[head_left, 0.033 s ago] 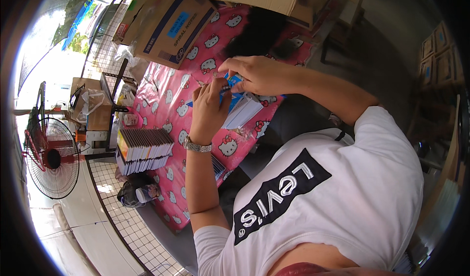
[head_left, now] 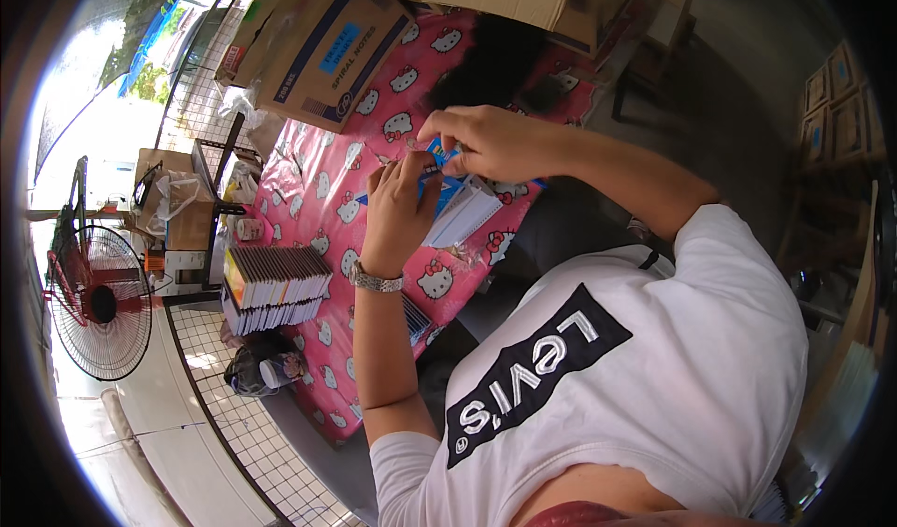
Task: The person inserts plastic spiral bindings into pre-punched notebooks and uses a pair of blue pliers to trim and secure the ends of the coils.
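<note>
Caged fan (head_left: 101,303) stands well left of left hand (head_left: 400,195); small brown box (head_left: 192,234) same side, nearer. Large brown carton (head_left: 322,60) sits beyond left hand, leftward. Blurred dark thing (head_left: 491,60) lies beyond right hand (head_left: 491,142). Stacked cartons (head_left: 832,106) far right of right hand.

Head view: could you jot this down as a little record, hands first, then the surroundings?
Left hand: fingers bent at blue printed material; exact grip hidden
Right hand: at the same material
Beneath: white pages
Left wrist: metal watch
Tablecloth: pink, cat faces
Left: notebook row, fan
Beyond: cardboard carton
</note>
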Demonstrator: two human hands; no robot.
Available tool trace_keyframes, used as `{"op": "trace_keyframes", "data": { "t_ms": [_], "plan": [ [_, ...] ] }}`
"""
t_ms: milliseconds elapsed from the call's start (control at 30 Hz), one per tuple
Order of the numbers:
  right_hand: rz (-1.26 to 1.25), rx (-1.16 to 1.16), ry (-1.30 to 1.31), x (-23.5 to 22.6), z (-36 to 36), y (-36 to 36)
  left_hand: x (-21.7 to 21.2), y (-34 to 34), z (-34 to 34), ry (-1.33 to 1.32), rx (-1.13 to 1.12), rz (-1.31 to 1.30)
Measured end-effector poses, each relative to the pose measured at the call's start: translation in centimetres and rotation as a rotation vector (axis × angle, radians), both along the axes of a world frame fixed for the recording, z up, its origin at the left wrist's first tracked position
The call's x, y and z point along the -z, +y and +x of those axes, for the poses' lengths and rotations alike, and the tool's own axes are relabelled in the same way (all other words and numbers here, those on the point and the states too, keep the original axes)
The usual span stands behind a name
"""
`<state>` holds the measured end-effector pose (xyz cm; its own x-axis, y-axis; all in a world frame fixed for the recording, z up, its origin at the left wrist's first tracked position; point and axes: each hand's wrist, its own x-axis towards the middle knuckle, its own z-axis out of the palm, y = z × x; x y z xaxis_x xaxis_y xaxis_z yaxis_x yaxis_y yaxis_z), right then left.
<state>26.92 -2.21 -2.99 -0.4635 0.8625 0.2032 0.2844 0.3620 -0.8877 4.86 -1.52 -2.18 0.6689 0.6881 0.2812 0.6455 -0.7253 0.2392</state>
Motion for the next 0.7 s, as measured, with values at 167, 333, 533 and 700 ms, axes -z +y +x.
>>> {"op": "trace_keyframes", "data": {
  "t_ms": [167, 333, 533, 700],
  "plan": [
    [0.038, 0.63, -0.199, 12.1, 5.9, 9.6, 0.1, 1.3, 0.1, -0.002, 0.029, -0.058],
    [0.207, 0.635, -0.93, 22.8, 8.8, 9.8, 0.5, -0.3, 0.0, 0.146, -0.19, 0.267],
    [-0.543, -0.338, 0.537, 2.6, 3.6, 8.6, 2.3, 0.2, -1.5, -0.075, -0.227, 0.1],
    [-0.367, -0.4, -0.164, -0.7, 1.7, 8.5, 1.6, 0.2, -1.4, -0.141, -0.156, 0.064]
  ]
}}
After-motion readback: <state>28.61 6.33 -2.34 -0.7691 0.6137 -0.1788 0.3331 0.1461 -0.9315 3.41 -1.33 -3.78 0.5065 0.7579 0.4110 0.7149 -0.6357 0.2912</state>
